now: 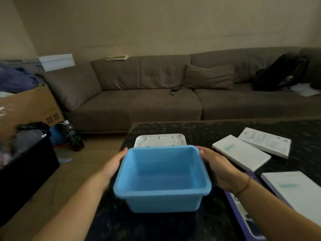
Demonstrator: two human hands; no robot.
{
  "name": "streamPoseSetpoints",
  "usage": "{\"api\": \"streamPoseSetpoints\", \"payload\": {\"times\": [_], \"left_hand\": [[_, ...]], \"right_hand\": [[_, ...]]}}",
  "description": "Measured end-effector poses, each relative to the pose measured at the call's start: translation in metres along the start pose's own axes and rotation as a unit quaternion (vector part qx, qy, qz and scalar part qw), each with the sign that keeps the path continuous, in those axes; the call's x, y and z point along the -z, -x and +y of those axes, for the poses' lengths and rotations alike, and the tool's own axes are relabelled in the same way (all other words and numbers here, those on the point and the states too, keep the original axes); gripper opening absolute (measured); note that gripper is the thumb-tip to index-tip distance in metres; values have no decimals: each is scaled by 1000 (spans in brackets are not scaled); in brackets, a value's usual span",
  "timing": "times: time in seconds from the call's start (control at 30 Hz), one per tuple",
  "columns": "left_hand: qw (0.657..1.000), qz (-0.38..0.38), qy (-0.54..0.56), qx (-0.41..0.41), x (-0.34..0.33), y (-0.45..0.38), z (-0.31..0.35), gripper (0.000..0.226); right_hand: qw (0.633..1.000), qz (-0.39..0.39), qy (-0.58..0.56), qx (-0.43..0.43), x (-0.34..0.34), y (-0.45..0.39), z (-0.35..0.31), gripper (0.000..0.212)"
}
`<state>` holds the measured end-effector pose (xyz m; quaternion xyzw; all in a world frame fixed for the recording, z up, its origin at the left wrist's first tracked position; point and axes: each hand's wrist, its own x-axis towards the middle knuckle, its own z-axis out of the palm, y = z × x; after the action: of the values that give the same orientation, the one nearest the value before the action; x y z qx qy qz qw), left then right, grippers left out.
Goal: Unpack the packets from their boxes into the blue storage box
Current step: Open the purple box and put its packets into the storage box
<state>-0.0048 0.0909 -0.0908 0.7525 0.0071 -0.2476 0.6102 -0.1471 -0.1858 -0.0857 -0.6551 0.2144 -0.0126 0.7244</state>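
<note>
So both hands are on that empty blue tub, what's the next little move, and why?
Probably set the blue storage box down on the dark table and let go. Both the left hand and right hand are on its sides, it is empty, and the white boxes lie unopened.

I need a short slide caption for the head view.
Both hands hold the empty blue storage box above the dark table, white boxes at right.

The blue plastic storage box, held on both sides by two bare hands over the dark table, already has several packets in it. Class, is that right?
Not quite. The head view shows the blue plastic storage box empty, its floor bare. The rest stands: the left hand and right hand grip its sides over the dark table.
</note>
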Motion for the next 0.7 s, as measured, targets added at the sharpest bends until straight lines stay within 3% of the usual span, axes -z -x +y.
{"api": "streamPoseSetpoints", "payload": {"times": [0.1, 0.4, 0.5, 0.57, 0.6, 0.63, 0.7], "left_hand": [[998, 10, -54, -19, -12, 36, 1, 30], [990, 40, -116, -68, -4, 100, -22, 31], [972, 183, -64, -136, 2, 94, -8, 27], [909, 327, -34, -256, -8, 104, 11, 20], [866, 359, -35, -348, -21, 114, 19, 20], [819, 360, -24, -446, -41, 129, 27, 20], [740, 282, -7, -611, -91, 163, 29, 18]], "right_hand": [[998, 52, 47, 6, -6, 34, 5, 30], [990, 68, 117, 48, -15, 102, 42, 38], [978, 136, 149, 61, 4, 106, 43, 45], [962, 194, 178, 77, 31, 119, 48, 42], [948, 223, 210, 82, 46, 126, 55, 39], [932, 246, 252, 80, 60, 135, 62, 38], [897, 265, 348, 58, 79, 148, 80, 46]]}}
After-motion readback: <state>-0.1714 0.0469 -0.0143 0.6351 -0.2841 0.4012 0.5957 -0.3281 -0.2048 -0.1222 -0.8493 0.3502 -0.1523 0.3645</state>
